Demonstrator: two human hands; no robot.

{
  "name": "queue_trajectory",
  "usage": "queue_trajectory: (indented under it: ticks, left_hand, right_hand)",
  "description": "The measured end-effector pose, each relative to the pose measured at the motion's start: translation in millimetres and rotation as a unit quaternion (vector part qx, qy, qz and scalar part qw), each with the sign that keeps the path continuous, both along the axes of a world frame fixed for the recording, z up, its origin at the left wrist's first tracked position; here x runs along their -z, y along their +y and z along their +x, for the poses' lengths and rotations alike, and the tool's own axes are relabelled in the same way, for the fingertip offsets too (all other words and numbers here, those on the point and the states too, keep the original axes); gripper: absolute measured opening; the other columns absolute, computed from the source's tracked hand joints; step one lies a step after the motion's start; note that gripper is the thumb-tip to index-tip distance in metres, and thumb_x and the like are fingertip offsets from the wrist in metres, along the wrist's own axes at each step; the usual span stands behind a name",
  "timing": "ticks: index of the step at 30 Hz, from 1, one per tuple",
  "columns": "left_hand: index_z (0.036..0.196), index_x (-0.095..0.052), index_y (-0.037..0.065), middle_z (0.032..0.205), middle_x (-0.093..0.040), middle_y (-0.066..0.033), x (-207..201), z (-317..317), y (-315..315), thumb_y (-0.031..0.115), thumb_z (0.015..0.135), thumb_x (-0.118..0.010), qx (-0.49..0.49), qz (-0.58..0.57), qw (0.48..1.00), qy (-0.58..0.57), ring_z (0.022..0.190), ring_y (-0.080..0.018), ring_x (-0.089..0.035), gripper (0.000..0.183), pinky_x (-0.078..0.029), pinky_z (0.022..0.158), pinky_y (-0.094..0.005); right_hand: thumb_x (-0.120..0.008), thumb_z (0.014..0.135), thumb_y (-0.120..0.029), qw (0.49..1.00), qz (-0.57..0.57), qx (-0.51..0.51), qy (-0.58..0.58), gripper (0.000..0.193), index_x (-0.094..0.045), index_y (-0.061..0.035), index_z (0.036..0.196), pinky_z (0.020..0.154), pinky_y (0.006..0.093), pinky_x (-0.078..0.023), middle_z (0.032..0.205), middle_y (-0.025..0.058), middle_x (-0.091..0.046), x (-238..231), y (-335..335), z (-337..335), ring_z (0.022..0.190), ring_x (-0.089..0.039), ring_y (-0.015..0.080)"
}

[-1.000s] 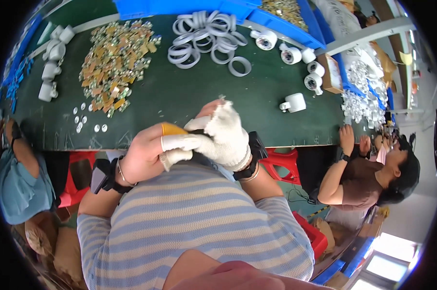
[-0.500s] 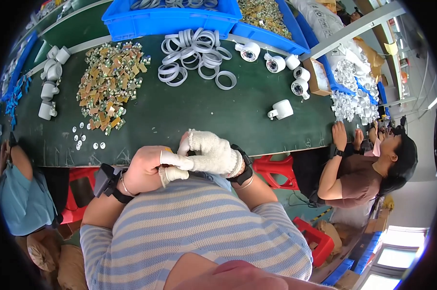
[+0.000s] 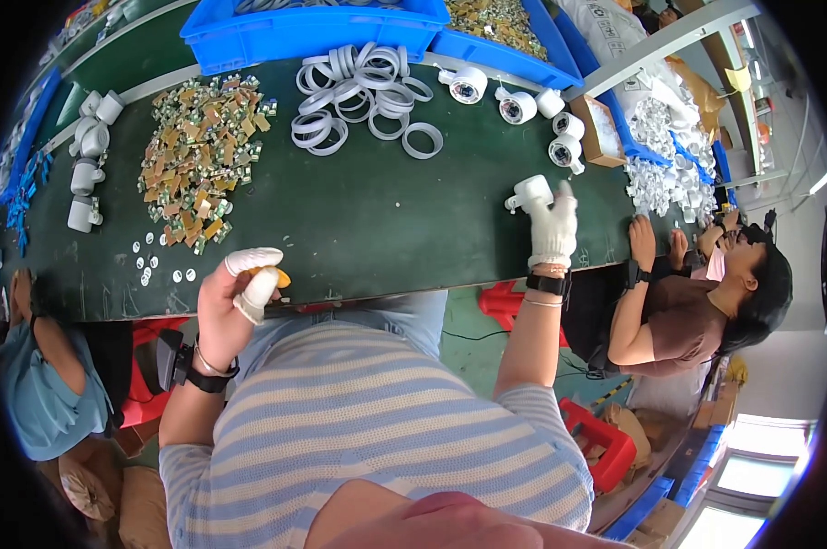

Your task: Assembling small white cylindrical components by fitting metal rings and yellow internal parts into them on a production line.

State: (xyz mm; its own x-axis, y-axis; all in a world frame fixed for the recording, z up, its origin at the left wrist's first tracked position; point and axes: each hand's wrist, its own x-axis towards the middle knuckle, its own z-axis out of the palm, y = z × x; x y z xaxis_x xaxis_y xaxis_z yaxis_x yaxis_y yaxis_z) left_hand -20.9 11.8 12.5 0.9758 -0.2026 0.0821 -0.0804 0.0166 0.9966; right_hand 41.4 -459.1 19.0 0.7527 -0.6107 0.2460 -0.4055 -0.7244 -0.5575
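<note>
My left hand point(image 3: 235, 295), with white cots on thumb and finger, is closed on a small orange-yellow piece point(image 3: 283, 277) near the table's front edge. Most of that piece is hidden by the fingers. My right hand point(image 3: 552, 231), in a white knit glove, reaches over the table to a white camera housing point(image 3: 529, 190) lying on its side. Its fingers are apart at the housing's near right side; whether they touch it I cannot tell. Left of my left hand, several small white discs point(image 3: 152, 263) lie below a heap of small circuit boards point(image 3: 194, 156).
Grey rings point(image 3: 359, 96) are piled at the back, before a blue bin point(image 3: 313, 37). White camera units with lenses point(image 3: 516, 107) stand at the back right, beside a small carton point(image 3: 602, 128). More white housings point(image 3: 86, 175) line the left. A co-worker point(image 3: 670, 302) sits at the right.
My hands, together at the table's front edge before, have parted. My right hand has moved right and forward to the white housing; my left has drawn left, with the orange-yellow piece now showing more.
</note>
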Motion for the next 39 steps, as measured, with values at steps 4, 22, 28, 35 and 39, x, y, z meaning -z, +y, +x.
queue_trajectory:
  ticks: [4, 22, 28, 35, 39]
  left_hand:
    - [0.134, -0.065, 0.006, 0.112, -0.071, -0.0027, -4.0, 6.1, -11.4, 0.005, 0.102, -0.067, 0.02, -0.004, 0.993, 0.118, 0.086, -0.0076, -0.067, 0.033, -0.055, 0.075, -0.0224]
    - [0.158, -0.033, 0.01, 0.126, -0.061, -0.0097, -10.6, 9.5, -20.7, 0.031, 0.103, -0.067, -0.003, -0.196, 0.957, 0.214, 0.097, -0.0215, -0.07, 0.068, -0.06, 0.088, -0.0416]
    - [0.153, -0.045, 0.009, 0.129, -0.061, -0.0082, -6.1, 3.4, -16.6, -0.005, 0.086, -0.08, 0.033, -0.127, 0.987, 0.088, 0.11, -0.0178, -0.066, 0.077, -0.057, 0.09, -0.0325]
    - [0.147, -0.057, 0.015, 0.134, -0.064, -0.0137, -51.2, 16.7, -0.9, 0.005, 0.079, -0.087, 0.147, 0.293, 0.941, -0.08, 0.108, -0.0316, -0.07, 0.076, -0.059, 0.089, -0.037]
    - [0.147, -0.058, 0.015, 0.132, -0.065, -0.013, -55.1, 18.2, 3.4, 0.009, 0.078, -0.087, 0.176, 0.33, 0.913, -0.162, 0.106, -0.0333, -0.071, 0.075, -0.059, 0.086, -0.0379]
  right_hand:
    - [-0.081, 0.088, -0.041, 0.994, -0.026, -0.103, -0.033, 0.066, -0.061, 0.0004, 0.135, 0.097, 0.0423, -0.053, 0.124, 0.0194, -0.069, 4.3, 27.5, 5.3, 0.11, -0.069, 0.0307]
    - [-0.083, 0.082, -0.02, 0.897, -0.201, -0.391, -0.057, 0.021, -0.073, -0.0123, 0.1, 0.081, 0.0474, -0.052, 0.099, 0.0099, -0.071, 20.0, 112.5, 80.8, 0.093, -0.066, 0.0334]
    - [-0.083, 0.072, -0.004, 0.85, -0.195, -0.47, -0.135, 0.031, -0.076, -0.015, 0.1, 0.091, 0.0433, -0.05, 0.121, 0.0091, -0.071, -22.5, 154.5, 19.6, 0.107, -0.063, 0.0313]
    - [-0.08, 0.077, 0.001, 0.767, -0.048, -0.623, -0.145, 0.037, -0.074, -0.0234, 0.105, 0.082, 0.0415, -0.053, 0.135, 0.0077, -0.066, -44.7, 173.4, -16.3, 0.113, -0.063, 0.0345]
    - [-0.081, 0.077, -0.001, 0.728, 0.042, -0.671, -0.13, 0.034, -0.074, -0.0215, 0.104, 0.082, 0.0427, -0.053, 0.13, 0.0081, -0.069, -46.0, 175.3, -16.0, 0.11, -0.065, 0.0346]
